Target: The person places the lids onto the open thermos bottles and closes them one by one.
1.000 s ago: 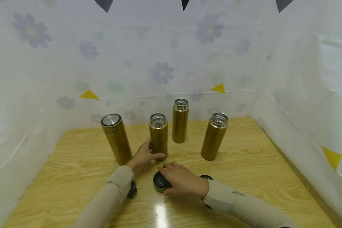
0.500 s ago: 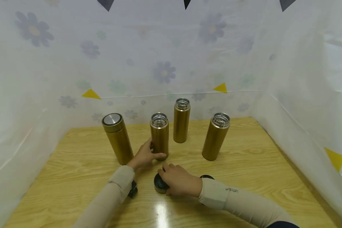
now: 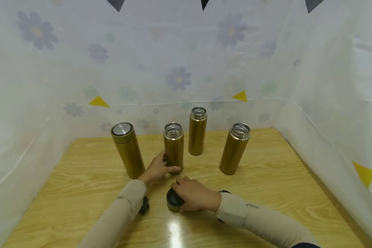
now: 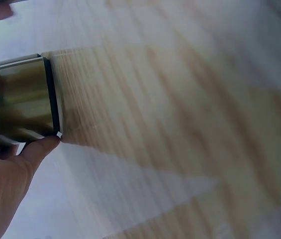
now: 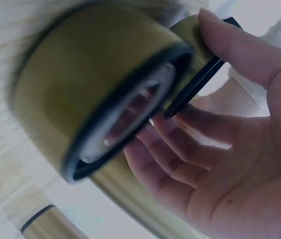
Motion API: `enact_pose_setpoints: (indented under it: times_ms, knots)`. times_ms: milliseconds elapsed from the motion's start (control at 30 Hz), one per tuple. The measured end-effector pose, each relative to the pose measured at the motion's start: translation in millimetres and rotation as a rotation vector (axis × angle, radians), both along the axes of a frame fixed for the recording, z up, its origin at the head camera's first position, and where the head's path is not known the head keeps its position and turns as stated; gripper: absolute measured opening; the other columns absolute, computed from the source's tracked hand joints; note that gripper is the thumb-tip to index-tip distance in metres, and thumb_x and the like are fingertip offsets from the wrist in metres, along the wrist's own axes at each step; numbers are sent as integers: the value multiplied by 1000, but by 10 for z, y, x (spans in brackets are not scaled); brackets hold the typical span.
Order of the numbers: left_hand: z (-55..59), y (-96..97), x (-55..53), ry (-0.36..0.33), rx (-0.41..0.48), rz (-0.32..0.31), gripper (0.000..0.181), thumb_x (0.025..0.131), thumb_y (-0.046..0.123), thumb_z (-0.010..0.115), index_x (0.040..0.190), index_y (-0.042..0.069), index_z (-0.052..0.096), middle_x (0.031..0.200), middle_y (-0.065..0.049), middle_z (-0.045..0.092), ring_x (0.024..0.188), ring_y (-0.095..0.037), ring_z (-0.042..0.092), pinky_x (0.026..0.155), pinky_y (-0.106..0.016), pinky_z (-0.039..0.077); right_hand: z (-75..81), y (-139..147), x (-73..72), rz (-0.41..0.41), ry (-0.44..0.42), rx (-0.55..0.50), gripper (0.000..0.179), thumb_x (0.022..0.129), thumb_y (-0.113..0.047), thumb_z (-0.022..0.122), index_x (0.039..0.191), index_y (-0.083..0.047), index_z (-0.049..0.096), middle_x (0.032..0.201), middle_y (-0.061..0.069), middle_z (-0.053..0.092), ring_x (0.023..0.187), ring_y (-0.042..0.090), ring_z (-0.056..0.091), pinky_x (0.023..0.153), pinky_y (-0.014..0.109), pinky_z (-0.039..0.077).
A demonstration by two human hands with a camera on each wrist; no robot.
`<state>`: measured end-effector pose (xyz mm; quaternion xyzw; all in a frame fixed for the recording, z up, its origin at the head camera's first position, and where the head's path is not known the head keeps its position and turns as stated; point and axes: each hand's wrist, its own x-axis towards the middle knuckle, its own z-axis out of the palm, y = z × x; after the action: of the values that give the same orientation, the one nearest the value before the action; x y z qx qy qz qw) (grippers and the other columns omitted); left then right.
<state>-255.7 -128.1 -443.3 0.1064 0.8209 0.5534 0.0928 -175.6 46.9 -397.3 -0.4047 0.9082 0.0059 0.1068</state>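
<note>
My left hand (image 3: 156, 169) grips the lower part of a gold thermos bottle (image 3: 175, 148) that stands upright and lidless on the table. In the left wrist view, its thumb and fingers lie on either side of the bottle (image 4: 18, 97), near its dark base edge. My right hand (image 3: 196, 195) pinches a gold-sided lid (image 3: 173, 199) in front of that bottle, the lid's black face turned up. The right wrist view shows the thumb and fingertips on this lid's edge (image 5: 192, 87). Closer to that camera, a second gold lid (image 5: 80, 74) with a silver disc lies beside the hand.
At left stands a capped gold thermos (image 3: 128, 155). Two more lidless bottles stand behind (image 3: 197, 136) and at right (image 3: 234, 151). A lid (image 3: 224, 191) is mostly hidden behind my right wrist. A small black object (image 3: 144, 206) shows beside my left wrist. White flowered sheeting encloses the table.
My right hand's fingers have drawn closer round the lid, which now tilts slightly. The left hand and the bottles stay where they were.
</note>
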Motion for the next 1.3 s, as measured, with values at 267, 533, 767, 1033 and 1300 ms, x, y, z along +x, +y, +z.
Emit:
enact_pose_setpoints:
  times_ms: [267,533,767,1033,1300]
  knots:
    - [-26,-28,8,5,-4,-17,89,81,20,79,151,18,25,149,-15,37,136,-38,36,109,-55,33,261,215,-70,-44,-216,-300,73,75,-21,84,135,-7,47,134,6,52,119,20,52,97,36,47]
    - [-37,-36,10,12,15,-23,88,80,20,79,151,18,26,149,-16,38,136,-38,36,109,-54,34,554,516,-179,-68,-314,-570,67,78,-15,79,134,-8,44,122,3,58,108,18,58,91,35,49]
    - [-57,-17,-5,16,13,-8,89,76,26,82,148,19,31,143,-14,45,132,-36,42,107,-54,37,694,687,-262,-183,-362,-689,69,83,-19,76,141,-13,39,121,5,59,100,20,55,73,34,51]
    - [-48,1,-29,19,16,1,86,77,22,82,148,19,32,142,-13,46,132,-37,43,107,-54,37,773,751,-348,-280,-395,-878,71,82,-16,77,142,-20,39,123,6,56,94,23,52,69,34,46]
    - [-41,4,-29,11,11,-8,88,78,22,81,150,20,29,145,-12,43,133,-36,41,108,-53,36,868,802,-433,-456,-413,-1048,69,83,-29,77,139,-16,38,128,6,57,110,23,55,88,37,47]
